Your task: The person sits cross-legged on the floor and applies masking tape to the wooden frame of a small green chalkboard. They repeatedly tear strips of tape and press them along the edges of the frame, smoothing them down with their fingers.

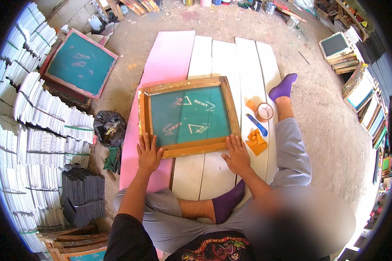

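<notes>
A wooden-framed printing screen (185, 120) with teal mesh and pale stencil shapes lies before me on boards. My left hand (150, 153) rests on its near left corner, fingers spread and stretched out. At the near right corner my right hand (237, 154) lies with fingers extended over the wooden edge. Neither hand is wrapped round the frame. To the right of the screen are a roll of tape (270, 112), a blue utility knife (257, 125), a crumpled orange piece (257, 143) and a smaller orange piece (251, 104); the material of both pieces is unclear.
White boards (224, 56) and a pink board (170, 54) form the work surface. Bundled white stacks (48, 108) line the left, beside a black plastic bag (110, 128). Another teal screen (80, 63) leans there. More frames (359, 91) stand along the right; cans (270, 8) sit far back.
</notes>
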Action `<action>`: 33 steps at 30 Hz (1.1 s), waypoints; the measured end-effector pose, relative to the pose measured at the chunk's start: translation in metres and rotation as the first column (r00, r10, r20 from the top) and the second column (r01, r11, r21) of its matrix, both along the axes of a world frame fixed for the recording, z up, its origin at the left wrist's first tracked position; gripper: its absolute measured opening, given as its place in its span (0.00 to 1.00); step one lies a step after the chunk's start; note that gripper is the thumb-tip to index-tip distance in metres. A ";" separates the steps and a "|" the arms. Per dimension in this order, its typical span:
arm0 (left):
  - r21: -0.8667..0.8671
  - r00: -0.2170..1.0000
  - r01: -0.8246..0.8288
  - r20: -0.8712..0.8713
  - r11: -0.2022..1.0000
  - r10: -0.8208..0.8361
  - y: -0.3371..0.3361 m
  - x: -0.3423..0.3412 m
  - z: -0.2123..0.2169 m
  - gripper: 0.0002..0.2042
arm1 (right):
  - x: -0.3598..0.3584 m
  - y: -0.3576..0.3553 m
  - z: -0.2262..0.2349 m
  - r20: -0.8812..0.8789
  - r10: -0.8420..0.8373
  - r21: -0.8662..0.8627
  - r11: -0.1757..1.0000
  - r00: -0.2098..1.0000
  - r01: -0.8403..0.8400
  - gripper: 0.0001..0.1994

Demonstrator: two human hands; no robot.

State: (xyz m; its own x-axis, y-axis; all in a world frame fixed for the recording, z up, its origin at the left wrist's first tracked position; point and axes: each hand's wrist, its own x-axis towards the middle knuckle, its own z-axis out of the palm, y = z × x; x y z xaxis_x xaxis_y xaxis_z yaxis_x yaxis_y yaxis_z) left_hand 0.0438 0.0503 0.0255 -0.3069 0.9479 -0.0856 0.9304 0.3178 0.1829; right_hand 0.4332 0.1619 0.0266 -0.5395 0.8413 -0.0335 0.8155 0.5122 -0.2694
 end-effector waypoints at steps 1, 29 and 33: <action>0.041 0.998 -0.047 0.032 0.998 0.045 0.000 0.002 -0.002 0.34 | 0.006 0.009 -0.001 0.007 -0.028 0.040 0.999 1.000 0.028 0.39; 0.331 0.512 -0.756 0.837 0.565 0.194 0.025 -0.067 -0.036 0.38 | -0.038 -0.001 0.024 -0.040 -0.350 -0.240 0.912 0.936 0.331 0.22; -0.069 0.294 -0.787 0.832 0.613 0.471 -0.015 0.000 -0.053 0.34 | -0.026 0.050 0.036 0.059 0.148 0.102 0.983 0.987 -0.153 0.23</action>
